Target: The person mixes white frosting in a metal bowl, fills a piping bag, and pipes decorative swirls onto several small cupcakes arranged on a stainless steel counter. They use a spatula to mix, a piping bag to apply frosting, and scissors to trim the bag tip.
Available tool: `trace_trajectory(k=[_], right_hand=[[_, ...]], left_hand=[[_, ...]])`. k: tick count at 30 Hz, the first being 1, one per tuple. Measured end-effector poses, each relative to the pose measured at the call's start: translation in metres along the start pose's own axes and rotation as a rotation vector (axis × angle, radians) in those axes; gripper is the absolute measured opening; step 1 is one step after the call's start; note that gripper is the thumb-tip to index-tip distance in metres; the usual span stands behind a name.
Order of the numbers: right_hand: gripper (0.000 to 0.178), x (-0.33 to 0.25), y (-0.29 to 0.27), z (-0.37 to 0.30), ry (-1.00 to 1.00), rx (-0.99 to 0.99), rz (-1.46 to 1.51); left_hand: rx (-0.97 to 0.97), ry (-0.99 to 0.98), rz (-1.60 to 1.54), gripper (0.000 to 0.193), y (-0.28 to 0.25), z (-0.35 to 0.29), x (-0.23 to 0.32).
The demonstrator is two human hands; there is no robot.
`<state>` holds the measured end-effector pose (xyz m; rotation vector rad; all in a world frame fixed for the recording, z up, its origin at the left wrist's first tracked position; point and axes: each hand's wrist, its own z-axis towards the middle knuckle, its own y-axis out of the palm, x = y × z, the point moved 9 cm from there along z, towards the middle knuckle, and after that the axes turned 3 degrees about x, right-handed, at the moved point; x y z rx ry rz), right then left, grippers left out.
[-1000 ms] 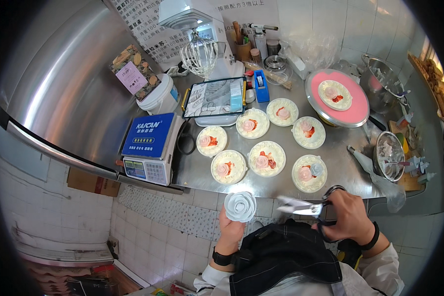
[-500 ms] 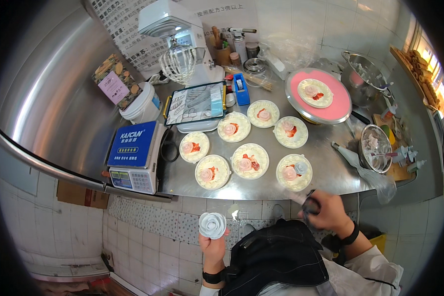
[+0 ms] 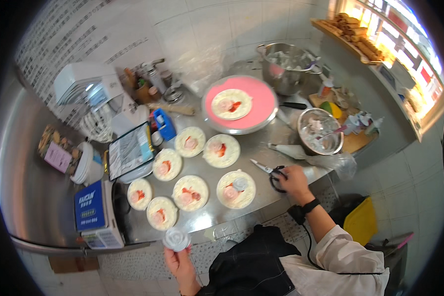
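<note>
My left hand (image 3: 180, 264), low at the table's front edge, holds up a pale blue-grey piped rose (image 3: 176, 239); what is under the flower is hidden. My right hand (image 3: 296, 183) is closed around the black handles of a pair of scissors (image 3: 264, 167) at the tabletop, blades pointing left. To the left of the scissors sits a round cream cake (image 3: 244, 198) topped with a pink rose, a blue-grey rose and red pieces. Several similar cakes, such as the one at front left (image 3: 155, 207), carry one pink rose each with red pieces.
A pink-topped turntable (image 3: 264, 96) bears another cake. Right of it stand a steel pot (image 3: 281, 81), a metal bowl (image 3: 306, 118) and a piping bag (image 3: 291, 150). At left are a stand mixer (image 3: 84, 86), a framed sheet (image 3: 128, 153) and a blue box (image 3: 90, 204).
My right hand has moved up and forward, bringing the scissors to the tabletop. My left hand still holds the rose, now closer to the table's edge. The head view has shifted toward the right.
</note>
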<state>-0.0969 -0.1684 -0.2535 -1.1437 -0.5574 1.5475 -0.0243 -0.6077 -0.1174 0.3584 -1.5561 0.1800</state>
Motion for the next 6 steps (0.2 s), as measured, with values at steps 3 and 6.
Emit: trace_trajectory(k=[3, 6], right_hand=[[0.018, 0.104, 0.067, -0.023, 1.040, 0.086, 1.287], [0.034, 0.132, 0.110, -0.022, 1.322, 0.229, 1.585]], left_hand=[[-0.050, 0.103, 0.019, 0.027, 0.005, 0.001, 0.012], [-0.099, 0.208, 0.002, 0.029, 0.004, -0.006, 0.024]])
